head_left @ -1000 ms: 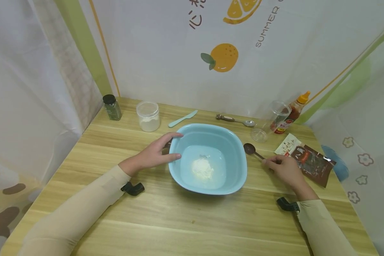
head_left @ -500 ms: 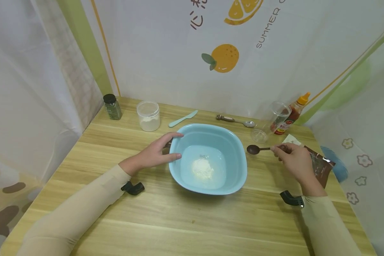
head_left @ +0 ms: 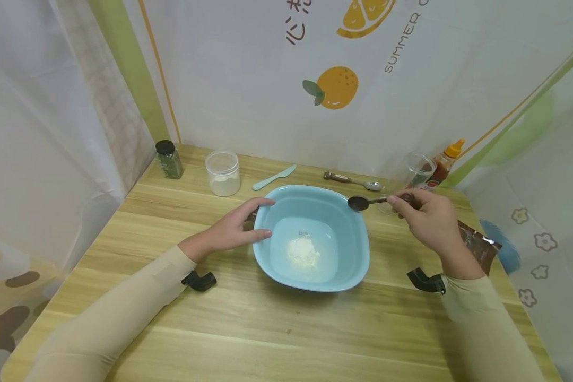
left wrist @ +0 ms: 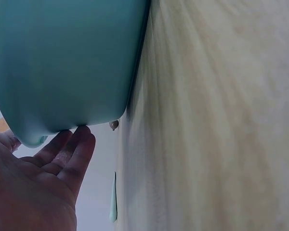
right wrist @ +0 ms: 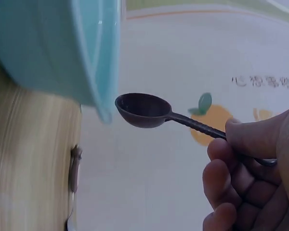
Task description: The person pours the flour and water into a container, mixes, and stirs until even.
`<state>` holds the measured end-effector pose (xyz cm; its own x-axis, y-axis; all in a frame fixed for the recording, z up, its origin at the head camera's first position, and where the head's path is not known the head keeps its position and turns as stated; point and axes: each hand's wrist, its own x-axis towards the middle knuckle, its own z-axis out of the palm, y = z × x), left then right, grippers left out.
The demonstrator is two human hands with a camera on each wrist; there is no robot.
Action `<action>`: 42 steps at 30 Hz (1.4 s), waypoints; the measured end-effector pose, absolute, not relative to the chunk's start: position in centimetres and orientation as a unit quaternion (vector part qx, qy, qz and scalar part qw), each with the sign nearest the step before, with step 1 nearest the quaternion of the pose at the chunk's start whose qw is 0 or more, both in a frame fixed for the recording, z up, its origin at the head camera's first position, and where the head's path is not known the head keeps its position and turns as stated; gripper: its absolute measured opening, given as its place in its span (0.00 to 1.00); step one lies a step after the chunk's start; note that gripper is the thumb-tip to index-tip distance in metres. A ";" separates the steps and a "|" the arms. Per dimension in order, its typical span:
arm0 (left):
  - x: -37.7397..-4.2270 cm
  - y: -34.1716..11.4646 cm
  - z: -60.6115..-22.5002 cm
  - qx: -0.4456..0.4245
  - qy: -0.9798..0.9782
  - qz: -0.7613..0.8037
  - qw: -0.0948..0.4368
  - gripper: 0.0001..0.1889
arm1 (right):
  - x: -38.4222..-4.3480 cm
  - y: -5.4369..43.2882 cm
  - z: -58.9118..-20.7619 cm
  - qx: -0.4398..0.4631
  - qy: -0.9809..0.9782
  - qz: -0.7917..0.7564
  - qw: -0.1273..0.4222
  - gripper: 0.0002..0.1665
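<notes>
A light blue basin (head_left: 310,284) stands mid-table with a mound of white powder (head_left: 303,251) on its bottom. My left hand (head_left: 229,225) grips its left rim: thumb and index finger lap over the edge, and the other fingers (left wrist: 79,156) lie against the outer wall. A dark brown measuring spoon (right wrist: 144,110) is pinched by its handle between my right thumb and fingers. This right hand (head_left: 427,217) is raised to the right of the basin. The spoon's bowl overlaps the basin's back right rim in the head view and is level, hollow side up, in the right wrist view.
Along the back stand a black-lidded herb jar (head_left: 169,160), a clear jar of white powder (head_left: 223,174), a green spreader (head_left: 274,177) and a metal spoon (head_left: 353,181). At the right are a clear container (head_left: 417,165), a sauce bottle (head_left: 445,162) and a brown packet (head_left: 479,246).
My right hand has lifted the brown measuring spoon from beside the packet and carried it up and left, to the basin's back right rim. The left hand and the basin stay where they were.
</notes>
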<state>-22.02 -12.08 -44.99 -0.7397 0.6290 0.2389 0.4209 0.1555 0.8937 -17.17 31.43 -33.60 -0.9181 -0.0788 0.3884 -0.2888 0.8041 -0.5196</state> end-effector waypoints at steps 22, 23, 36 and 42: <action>-21.8 -11.8 -44.9 0.345 0.754 0.551 0.099 0.37 | -18.5 26.4 -35.9 0.209 -0.921 0.328 0.026 0.07; -21.8 -11.8 -44.9 0.345 0.754 0.551 0.100 0.37 | -18.5 26.3 -36.0 0.215 -0.921 0.325 0.025 0.07; -21.9 -12.0 -44.9 0.343 0.750 0.557 0.099 0.37 | -18.3 26.6 -36.4 0.286 -0.913 0.290 -0.031 0.07; -22.0 -12.0 -45.0 0.345 0.752 0.553 0.097 0.37 | -18.5 26.4 -37.1 0.347 -0.890 0.294 -0.035 0.10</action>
